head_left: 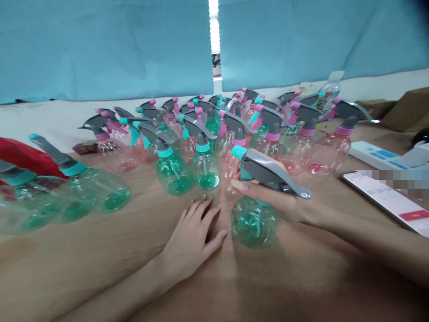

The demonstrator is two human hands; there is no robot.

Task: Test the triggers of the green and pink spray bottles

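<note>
My right hand (268, 197) is wrapped round the neck of a green spray bottle (254, 223) with a grey and turquoise trigger head. This bottle is upright, at or just above the table, and its nozzle points to the left. My left hand (192, 232) lies flat on the wooden table (140, 259), fingers stretched out, holding nothing. Just beyond its fingertips stand two green spray bottles, the nearer one (206, 169) and its neighbour (174, 172). Behind them, several pink and green spray bottles are crowded together, among them a pink bottle (330, 147) at the right.
Several green spray bottles (109, 188) stand at the left beside something red (30, 154). On the right lie a phone (385, 197) and a white and blue box (375, 154). A clear drink bottle (330, 91) and brown cardboard (407, 109) are at the back, below a blue curtain (117, 49).
</note>
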